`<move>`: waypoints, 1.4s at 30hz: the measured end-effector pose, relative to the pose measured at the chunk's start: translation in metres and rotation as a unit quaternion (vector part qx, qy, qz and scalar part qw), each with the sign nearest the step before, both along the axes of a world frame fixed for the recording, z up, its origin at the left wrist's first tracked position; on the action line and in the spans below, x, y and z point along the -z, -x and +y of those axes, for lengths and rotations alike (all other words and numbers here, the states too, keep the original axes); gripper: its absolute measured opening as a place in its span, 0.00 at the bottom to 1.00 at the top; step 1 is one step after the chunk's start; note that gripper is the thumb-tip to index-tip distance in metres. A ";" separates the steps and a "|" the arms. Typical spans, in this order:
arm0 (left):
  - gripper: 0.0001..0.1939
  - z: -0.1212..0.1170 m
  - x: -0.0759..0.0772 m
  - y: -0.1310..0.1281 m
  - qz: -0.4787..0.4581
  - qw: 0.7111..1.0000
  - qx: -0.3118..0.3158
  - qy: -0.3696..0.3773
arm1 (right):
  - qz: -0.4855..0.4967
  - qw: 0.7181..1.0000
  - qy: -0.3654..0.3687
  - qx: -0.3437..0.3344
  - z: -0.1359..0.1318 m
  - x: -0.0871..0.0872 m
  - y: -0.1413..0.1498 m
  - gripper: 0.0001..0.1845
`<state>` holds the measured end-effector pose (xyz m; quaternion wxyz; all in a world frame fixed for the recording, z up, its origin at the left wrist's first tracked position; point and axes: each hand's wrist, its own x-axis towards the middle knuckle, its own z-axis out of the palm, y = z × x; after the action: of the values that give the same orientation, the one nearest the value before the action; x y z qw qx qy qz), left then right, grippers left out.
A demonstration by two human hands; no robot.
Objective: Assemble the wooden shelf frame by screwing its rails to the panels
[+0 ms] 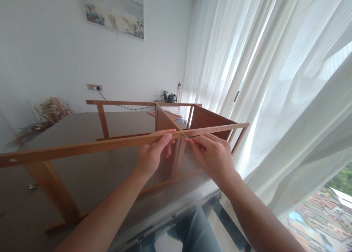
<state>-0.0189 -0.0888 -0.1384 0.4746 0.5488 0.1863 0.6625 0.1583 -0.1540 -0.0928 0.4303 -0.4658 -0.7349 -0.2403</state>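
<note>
Honey-brown wooden furniture frame stands on a shiny grey table top, close to the person's body, and I watch it from far away through the head camera. Its panels and slim slats already stand joined in one open structure. In front of it crosses a long flat wooden rail with small round holes, and the person lifts this rail with both hands. The left hand is clamped around the rail, with the thumb lying on top. The right hand is just beside it, not touching it, and pinches a thin metal tool, perhaps a small screwdriver, with its tip at the upper edge of the rail. I cannot tell if the tip enters a hole. I see no screw in the holes that show, and I cannot tell how firmly the rail's right end is joined to the frame. Behind the frame are a black electric kettle and a bundle of dried grass. A white sheer curtain hangs at the right.
</note>
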 end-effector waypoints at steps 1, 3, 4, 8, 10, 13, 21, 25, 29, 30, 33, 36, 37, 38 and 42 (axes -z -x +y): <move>0.14 0.000 0.000 0.000 -0.001 1.000 -0.001 -0.001 | 0.001 1.000 0.002 0.006 -0.001 0.000 0.000 0.18; 0.14 0.000 0.001 0.000 0.001 1.000 -0.006 -0.001 | 0.013 1.000 0.006 0.007 -0.001 0.000 0.002 0.18; 0.14 0.000 0.001 0.000 0.002 1.000 -0.007 0.000 | 0.023 1.000 0.007 0.005 -0.002 0.001 0.003 0.17; 0.14 -0.001 0.001 0.000 -0.001 1.000 -0.003 0.004 | 0.059 0.998 0.014 -0.005 0.000 0.005 0.006 0.12; 0.14 -0.001 0.000 0.000 -0.003 1.000 -0.003 0.004 | 0.068 0.998 0.013 -0.003 0.001 0.008 0.006 0.11; 0.13 -0.001 0.000 0.000 -0.002 1.000 -0.004 0.001 | 0.059 0.998 -0.001 0.019 0.000 0.011 0.006 0.13; 0.13 -0.002 -0.001 -0.001 -0.003 1.000 -0.009 0.005 | 0.040 0.997 -0.009 0.071 -0.002 0.014 0.011 0.23; 0.14 -0.003 -0.002 -0.001 -0.003 1.000 -0.013 0.012 | 0.054 0.996 -0.005 0.066 -0.002 0.015 0.015 0.23; 0.15 -0.003 -0.002 -0.001 -0.001 1.000 -0.010 0.013 | 0.064 0.996 0.004 0.058 -0.003 0.015 0.016 0.18; 0.15 -0.003 -0.002 -0.001 -0.002 1.000 -0.011 0.013 | 0.067 0.996 0.006 0.057 -0.003 0.014 0.017 0.17; 0.15 -0.002 -0.002 -0.002 -0.003 1.000 -0.014 0.015 | 0.077 0.996 0.012 0.048 -0.004 0.012 0.018 0.15; 0.15 -0.002 -0.001 -0.002 -0.005 1.000 -0.013 0.013 | 0.082 0.996 0.015 0.044 -0.004 0.011 0.020 0.16; 0.15 -0.002 -0.001 -0.002 -0.005 1.000 -0.013 0.011 | 0.081 0.996 0.015 0.045 -0.004 0.012 0.020 0.16; 0.15 -0.002 -0.001 -0.001 -0.005 1.000 -0.012 0.009 | 0.079 0.996 0.013 0.046 -0.004 0.012 0.020 0.16; 0.15 -0.003 0.000 -0.001 -0.003 1.000 -0.012 0.006 | 0.069 0.996 -0.003 0.053 -0.003 0.015 0.021 0.17</move>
<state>-0.0175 -0.0914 -0.1382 0.4701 0.5416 0.1957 0.6689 0.1369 -0.1574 -0.1081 0.4684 -0.5181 -0.6770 -0.2320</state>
